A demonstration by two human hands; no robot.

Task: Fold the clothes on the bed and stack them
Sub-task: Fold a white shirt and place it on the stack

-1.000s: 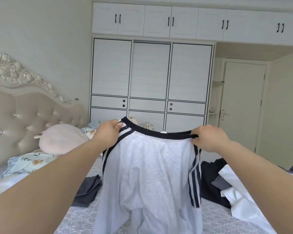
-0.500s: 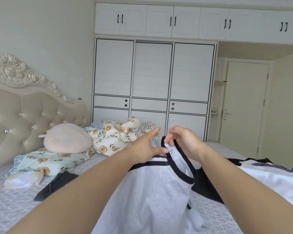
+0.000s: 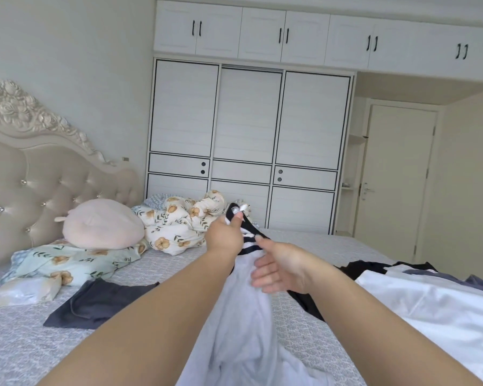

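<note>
While the grey trousers [image 3: 243,324] are held up over the bed [image 3: 53,341] by their black waistband, which is gripped in the curled fingers of the left hand [image 3: 226,237], the right hand [image 3: 278,267] is kept just beside the cloth with its fingers spread and loose, nothing being held in it. The two halves of the waistband appear to be gathered together, so a lengthwise fold is judged to be under way. The legs would best be matched seam to seam and smoothed downward by the free hand before the trousers are laid flat, clear of the dark shorts [image 3: 95,305] and the white shirt [image 3: 430,310].
</note>
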